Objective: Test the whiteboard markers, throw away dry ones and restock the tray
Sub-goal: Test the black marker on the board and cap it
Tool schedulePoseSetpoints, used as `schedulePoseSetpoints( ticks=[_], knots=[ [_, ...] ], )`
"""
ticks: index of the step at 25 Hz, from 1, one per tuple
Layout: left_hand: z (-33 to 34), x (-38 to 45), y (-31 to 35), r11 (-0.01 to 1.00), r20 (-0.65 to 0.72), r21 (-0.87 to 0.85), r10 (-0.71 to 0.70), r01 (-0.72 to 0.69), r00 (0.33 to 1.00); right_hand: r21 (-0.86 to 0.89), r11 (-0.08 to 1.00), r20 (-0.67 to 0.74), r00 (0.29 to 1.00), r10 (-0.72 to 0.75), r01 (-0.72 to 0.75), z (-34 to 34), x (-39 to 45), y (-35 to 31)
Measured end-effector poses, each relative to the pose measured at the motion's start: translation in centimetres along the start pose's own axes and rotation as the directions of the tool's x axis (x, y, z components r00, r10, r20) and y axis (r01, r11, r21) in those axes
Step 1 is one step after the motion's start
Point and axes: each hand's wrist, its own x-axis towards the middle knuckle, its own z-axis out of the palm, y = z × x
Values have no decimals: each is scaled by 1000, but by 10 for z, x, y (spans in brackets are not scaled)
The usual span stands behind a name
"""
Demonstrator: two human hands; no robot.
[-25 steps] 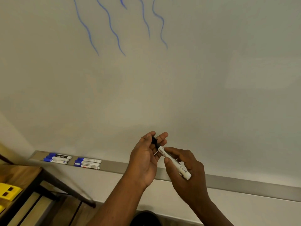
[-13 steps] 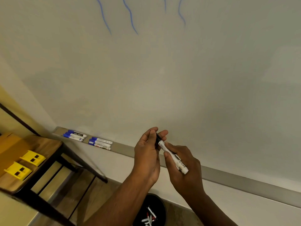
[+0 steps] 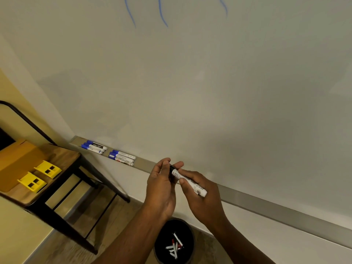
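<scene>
My right hand (image 3: 202,197) grips a white marker (image 3: 190,183) by its barrel, below the whiteboard (image 3: 190,82). My left hand (image 3: 162,185) pinches the marker's black cap (image 3: 172,173), which sits on the marker's upper end. Two groups of blue-capped markers (image 3: 94,146) (image 3: 122,157) lie on the grey tray (image 3: 266,206) to the left. Blue wavy test lines (image 3: 163,18) mark the top of the board. A black bin (image 3: 174,242) on the floor beneath my hands holds several discarded markers.
A wooden table with black legs (image 3: 57,161) stands at the left by the wall. On it are a brown cardboard box (image 3: 17,164) and two yellow holders (image 3: 32,181) (image 3: 48,168). The floor below is wood.
The view has tilted down, bringing the bin and table into sight. The cap in my left hand has closed onto the marker's tip, which was bare a second ago.
</scene>
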Motion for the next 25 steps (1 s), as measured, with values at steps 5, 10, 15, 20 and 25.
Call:
schedulePoseSetpoints(
  ticks=[5,10,15,20,25],
  knots=[
    [-48,16,2,986,-105,158,-41,58,994,162,924,121,937,329,-346,15,15,3],
    [-94,50,13,949,-155,298,-58,103,986,-252,896,169,895,414,-367,49,18,35],
    [-137,104,26,762,-11,647,-1,8,1000,-534,808,144,914,378,-250,101,33,73],
    [-173,159,37,476,26,879,36,-40,999,-630,717,-52,937,346,-300,142,62,109],
    [-206,195,37,-245,510,823,-79,-512,857,-811,514,-96,931,352,-278,169,95,130]
  ],
)
